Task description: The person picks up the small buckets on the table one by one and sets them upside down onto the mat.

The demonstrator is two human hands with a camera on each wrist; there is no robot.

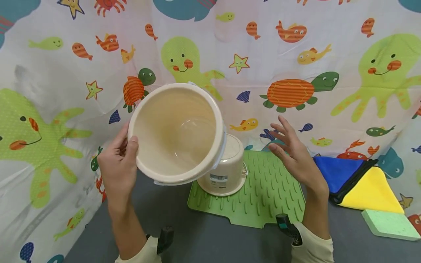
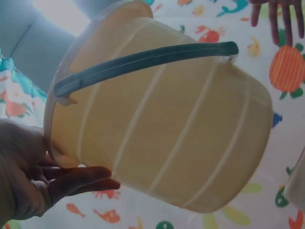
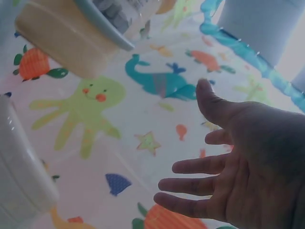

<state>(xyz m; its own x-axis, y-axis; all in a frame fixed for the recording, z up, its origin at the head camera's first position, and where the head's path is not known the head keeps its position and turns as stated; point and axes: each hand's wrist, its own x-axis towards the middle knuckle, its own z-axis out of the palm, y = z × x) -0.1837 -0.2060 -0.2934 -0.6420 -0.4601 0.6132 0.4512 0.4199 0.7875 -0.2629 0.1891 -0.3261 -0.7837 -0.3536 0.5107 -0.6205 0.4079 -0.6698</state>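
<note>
A cream plastic bucket (image 1: 177, 133) is held up in the air, its mouth tilted toward the head camera and its inside bare. My left hand (image 1: 117, 160) grips the rim at its left side, thumb over the edge and fingers behind the wall. In the left wrist view the bucket's grey-blue handle (image 2: 147, 62) lies across its striped side. My right hand (image 1: 294, 157) hovers to the right, apart from the bucket, fingers spread and touching nothing. Behind the held bucket, a second cream bucket (image 1: 227, 175) stands upside down, a label on its side.
The second bucket stands on a green ridged mat (image 1: 256, 204) over a dark grey surface (image 1: 210, 244). At the right lie a blue cloth (image 1: 338, 170), a yellow cloth (image 1: 375, 190) and a light green sponge (image 1: 389, 224). A curtain (image 1: 210, 47) printed with sea animals hangs behind.
</note>
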